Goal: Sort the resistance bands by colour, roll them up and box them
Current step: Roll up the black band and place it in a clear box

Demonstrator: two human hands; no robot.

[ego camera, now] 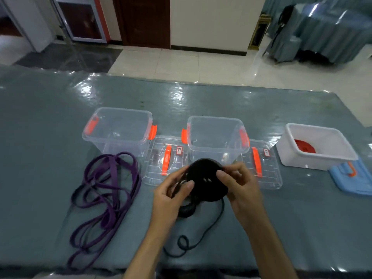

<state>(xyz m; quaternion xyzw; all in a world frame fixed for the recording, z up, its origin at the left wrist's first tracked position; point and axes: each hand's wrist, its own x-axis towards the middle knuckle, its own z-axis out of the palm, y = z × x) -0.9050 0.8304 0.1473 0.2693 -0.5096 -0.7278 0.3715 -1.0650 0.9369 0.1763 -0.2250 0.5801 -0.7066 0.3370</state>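
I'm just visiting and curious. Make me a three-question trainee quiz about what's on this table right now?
1. True or false: the white tub already holds a rolled red band.
2. Which band do the left hand and right hand grip?
A. purple
B. black
C. red
3. Fill in: the purple bands lie loose on the table, not yet ____.

Key:
1. True.
2. B: both hands hold the black roll, its tail trailing on the table.
3. Rolled.
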